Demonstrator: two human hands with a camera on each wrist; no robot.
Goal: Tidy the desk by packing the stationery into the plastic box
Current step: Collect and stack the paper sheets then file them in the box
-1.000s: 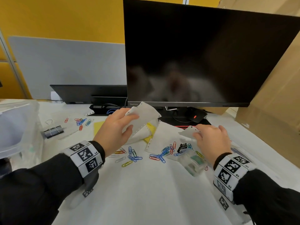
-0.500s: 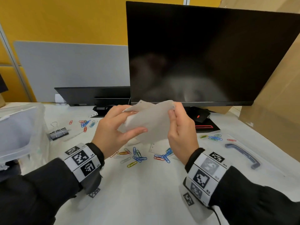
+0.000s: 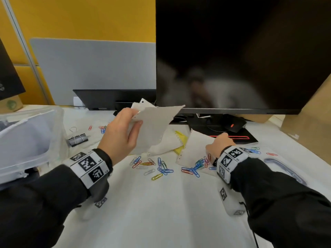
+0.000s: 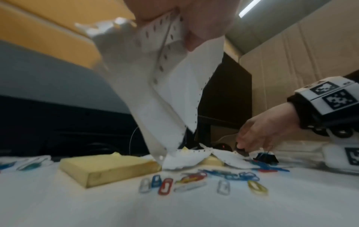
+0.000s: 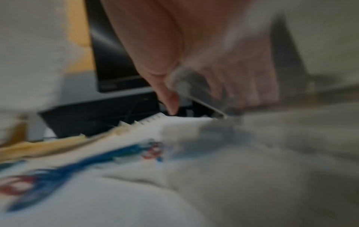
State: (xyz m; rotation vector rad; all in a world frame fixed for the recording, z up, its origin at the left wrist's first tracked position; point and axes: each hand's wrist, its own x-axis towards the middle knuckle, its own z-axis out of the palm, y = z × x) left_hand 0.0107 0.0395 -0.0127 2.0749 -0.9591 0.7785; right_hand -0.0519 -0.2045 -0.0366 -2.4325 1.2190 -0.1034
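Note:
My left hand [image 3: 123, 135] is raised above the desk and pinches several white perforated paper sheets [image 3: 155, 122]; the left wrist view shows those sheets [image 4: 170, 69] hanging down from the thumb. My right hand [image 3: 219, 143] is low over another white sheet [image 3: 192, 147] lying on the desk. Its thumb and fingers are apart at the sheet's far edge; the right wrist view is blurred. The clear plastic box [image 3: 53, 140] stands at the left edge. A yellow note pad [image 4: 108, 167] lies partly under loose paper. Coloured paper clips [image 3: 161, 168] are scattered between my hands.
A black binder clip [image 3: 78, 138] lies beside the box, and another [image 4: 266, 158] sits by my right hand. A large monitor [image 3: 241, 51] and its stand [image 3: 223, 129] fill the back. A cardboard box [image 3: 311, 133] stands at the right, with a blue-grey handle [image 3: 284, 169] in front of it.
Both hands held the sheets together half a second ago. The right hand has let go and dropped to the sheet on the desk; the left hand keeps the sheets raised.

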